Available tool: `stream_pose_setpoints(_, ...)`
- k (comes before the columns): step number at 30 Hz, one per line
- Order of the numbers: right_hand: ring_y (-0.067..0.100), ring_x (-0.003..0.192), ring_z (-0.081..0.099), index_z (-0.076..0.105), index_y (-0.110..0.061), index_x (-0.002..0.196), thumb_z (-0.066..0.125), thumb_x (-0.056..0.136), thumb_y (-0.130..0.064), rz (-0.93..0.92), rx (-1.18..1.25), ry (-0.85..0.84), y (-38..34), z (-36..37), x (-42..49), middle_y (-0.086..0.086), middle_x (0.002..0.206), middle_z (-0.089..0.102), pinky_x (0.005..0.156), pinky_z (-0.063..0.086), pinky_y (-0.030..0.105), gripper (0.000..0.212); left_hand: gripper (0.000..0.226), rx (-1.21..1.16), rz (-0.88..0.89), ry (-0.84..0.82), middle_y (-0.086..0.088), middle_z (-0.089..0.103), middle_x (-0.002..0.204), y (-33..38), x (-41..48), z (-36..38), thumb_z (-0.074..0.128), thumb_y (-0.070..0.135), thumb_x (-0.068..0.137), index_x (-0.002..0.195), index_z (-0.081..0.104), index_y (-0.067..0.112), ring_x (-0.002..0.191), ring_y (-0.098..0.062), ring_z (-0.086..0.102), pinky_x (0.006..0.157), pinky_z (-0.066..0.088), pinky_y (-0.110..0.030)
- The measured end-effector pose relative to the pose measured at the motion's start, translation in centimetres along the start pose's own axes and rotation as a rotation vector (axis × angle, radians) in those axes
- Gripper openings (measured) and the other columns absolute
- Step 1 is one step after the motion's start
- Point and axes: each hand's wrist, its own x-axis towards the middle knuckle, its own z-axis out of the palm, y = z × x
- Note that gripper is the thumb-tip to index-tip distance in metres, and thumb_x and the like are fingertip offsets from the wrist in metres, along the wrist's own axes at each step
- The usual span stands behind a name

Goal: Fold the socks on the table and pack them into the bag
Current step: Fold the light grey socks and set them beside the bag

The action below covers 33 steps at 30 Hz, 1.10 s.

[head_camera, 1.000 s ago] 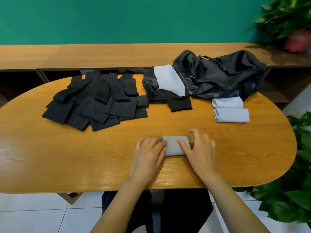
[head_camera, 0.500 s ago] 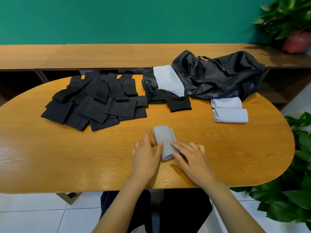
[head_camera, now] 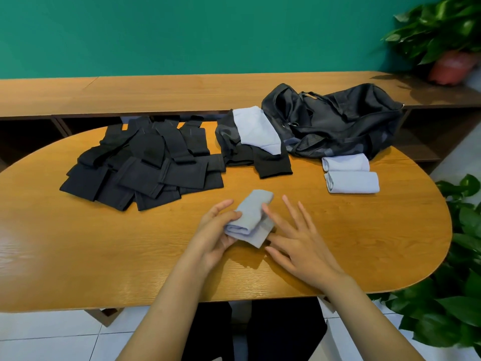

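Grey sock [head_camera: 251,217] is folded into a small bundle, held near the front of the table [head_camera: 78,243]. The left hand [head_camera: 212,239] curls round it so the fold cannot open. The right hand [head_camera: 296,241] is open flat, fingers touching its side to steady it.

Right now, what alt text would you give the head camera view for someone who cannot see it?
A person's left hand holds a folded pale grey sock over a wooden table, the right hand open beside it. Behind lie a pile of black socks, two folded pale socks and a black bag.
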Motion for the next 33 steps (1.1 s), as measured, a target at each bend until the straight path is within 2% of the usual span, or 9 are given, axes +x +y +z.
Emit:
stream_pose_setpoints(5, 0.014, 0.15, 0.011, 0.053, -0.02, 0.136, 0.036, 0.1, -0.044, 0.034, -0.008, -0.031, 1.1, 0.0, 0.6, -0.009, 0.16, 0.021, 0.119, 0.009, 0.047, 0.046, 0.037, 0.126, 0.056, 0.024, -0.013, 0.066, 0.11, 0.1, 1.6, 0.5, 0.064, 0.007, 0.091, 0.125, 0.054, 0.016, 0.092, -0.022, 0.066, 0.071, 0.057, -0.032)
stream_pose_setpoints(10, 0.018, 0.15, 0.007, 0.049, -0.012, 0.139, 0.022, 0.101, -0.051, 0.384, -0.108, -0.002, 5.8, -1.0, 1.2, -0.004, 0.161, 0.017, 0.12, 0.007, 0.048, 0.061, 0.046, 1.072, 0.557, 0.3, -0.003, 0.049, 0.135, -0.8, 5.3, -0.8, 0.061, 0.025, 0.095, 0.138, 0.045, 0.018, 0.119, -0.019, 0.048, 0.095, 0.042, -0.029)
stream_pose_setpoints(14, 0.022, 0.15, -0.003, 0.044, -0.007, 0.142, 0.015, 0.099, -0.055, 0.69, -0.157, 0.007, 11.7, -2.4, 1.4, -0.004, 0.164, 0.007, 0.12, 0.002, 0.051, 0.071, 0.045, 1.44, 0.63, 0.361, -0.005, 0.042, 0.142, -1.8, 6.7, -2.5, 0.055, 0.032, 0.097, 0.137, 0.046, 0.016, 0.132, -0.024, 0.034, 0.11, 0.031, -0.04)
stream_pose_setpoints(17, 0.025, 0.15, -0.004, 0.038, -0.006, 0.146, 0.008, 0.093, -0.056, 0.78, -0.215, -0.036, 14.8, -2.7, 1.2, -0.003, 0.164, 0.006, 0.119, 0.0, 0.054, 0.079, 0.04, 1.527, 0.669, 0.38, -0.006, 0.043, 0.142, -2.5, 6.8, -2.8, 0.049, 0.033, 0.099, 0.134, 0.051, 0.014, 0.134, -0.023, 0.033, 0.111, 0.029, -0.041)
stream_pose_setpoints(22, 0.023, 0.15, -0.005, 0.031, -0.011, 0.15, 0.014, 0.098, -0.052, 0.798, -0.232, -0.143, 17.3, -2.0, 1.5, -0.005, 0.164, -0.001, 0.118, -0.002, 0.057, 0.069, 0.04, 1.56, 0.685, 0.397, -0.005, 0.044, 0.142, -2.4, 6.9, -2.7, 0.047, 0.034, 0.099, 0.134, 0.052, 0.015, 0.135, -0.022, 0.033, 0.113, 0.027, -0.041)
stream_pose_setpoints(25, 0.02, 0.15, 0.004, 0.036, -0.015, 0.147, 0.013, 0.099, -0.053, 0.77, -0.203, -0.189, 17.9, -1.5, 1.1, -0.003, 0.163, 0.011, 0.116, -0.004, 0.056, 0.065, 0.04, 1.564, 0.674, 0.392, -0.005, 0.044, 0.143, -2.4, 7.0, -2.8, 0.047, 0.034, 0.099, 0.134, 0.052, 0.015, 0.136, -0.022, 0.032, 0.113, 0.027, -0.041)
stream_pose_setpoints(29, 0.019, 0.13, 0.042, 0.05, -0.022, 0.122, 0.029, 0.097, -0.052, 0.786, -0.065, -0.038, 17.6, -1.1, 0.6, 0.001, 0.131, 0.053, 0.118, 0.006, 0.058, 0.045, 0.04, 1.561, 0.672, 0.392, -0.005, 0.043, 0.143, -2.4, 6.9, -2.7, 0.047, 0.035, 0.099, 0.134, 0.052, 0.015, 0.136, -0.022, 0.032, 0.113, 0.026, -0.041)
stream_pose_setpoints(31, 0.022, 0.128, 0.042, 0.049, -0.019, 0.122, 0.035, 0.096, -0.051, 0.803, -0.034, 0.047, 17.3, -1.0, 0.7, 0.003, 0.13, 0.052, 0.117, 0.014, 0.058, 0.043, 0.04, 1.563, 0.668, 0.394, -0.005, 0.043, 0.143, -2.4, 6.9, -2.7, 0.047, 0.034, 0.099, 0.134, 0.052, 0.015, 0.136, -0.022, 0.032, 0.113, 0.026, -0.041)
stream_pose_setpoints(33, 0.026, 0.139, 0.03, 0.043, -0.018, 0.137, 0.034, 0.097, -0.052, 0.766, -0.102, 0.054, 17.2, -1.1, 1.1, 0.007, 0.149, 0.038, 0.117, 0.016, 0.057, 0.054, 0.04, 1.564, 0.662, 0.394, -0.004, 0.043, 0.143, -2.4, 6.8, -2.6, 0.046, 0.035, 0.099, 0.134, 0.052, 0.015, 0.136, -0.022, 0.031, 0.113, 0.026, -0.041)
